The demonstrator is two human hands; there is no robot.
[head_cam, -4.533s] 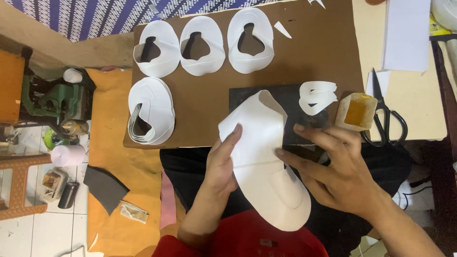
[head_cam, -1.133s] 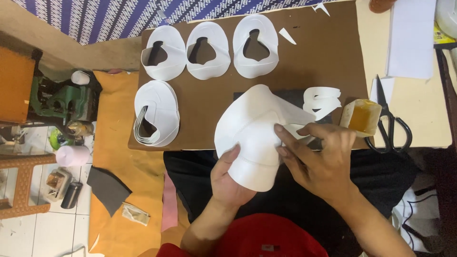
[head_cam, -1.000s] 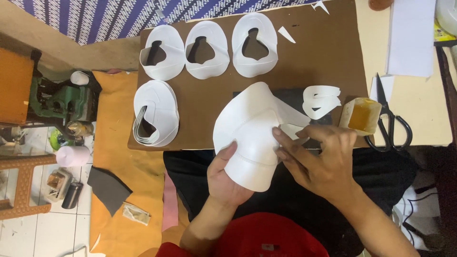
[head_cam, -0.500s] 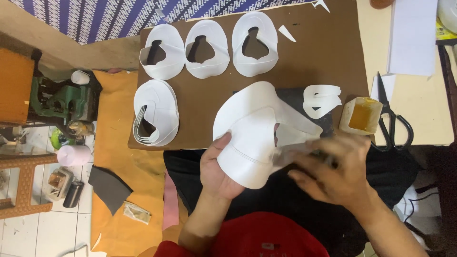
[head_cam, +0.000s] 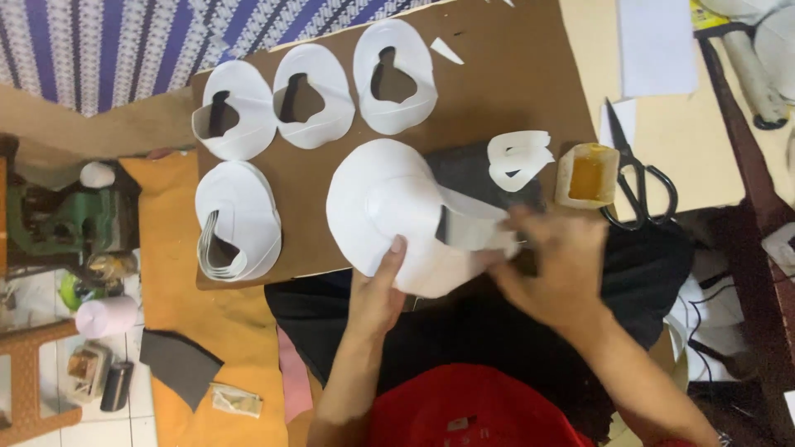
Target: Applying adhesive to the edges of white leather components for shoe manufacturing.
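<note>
Left hand grips the near edge of a white shoe upper piece, thumb on top. Right hand pinches the piece's flap, fingers closed on it; motion blur there. The piece lies over the near edge of the brown board, partly on the dark pad. Glue pot and scissors sit right of the pad.

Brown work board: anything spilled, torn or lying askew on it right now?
Nothing stands out. Three white cut pieces lie in a row along the brown board, with a stack below them. The glue pot stands upright, with no spill visible. Both the left hand and right hand hold the white shoe upper.
</note>
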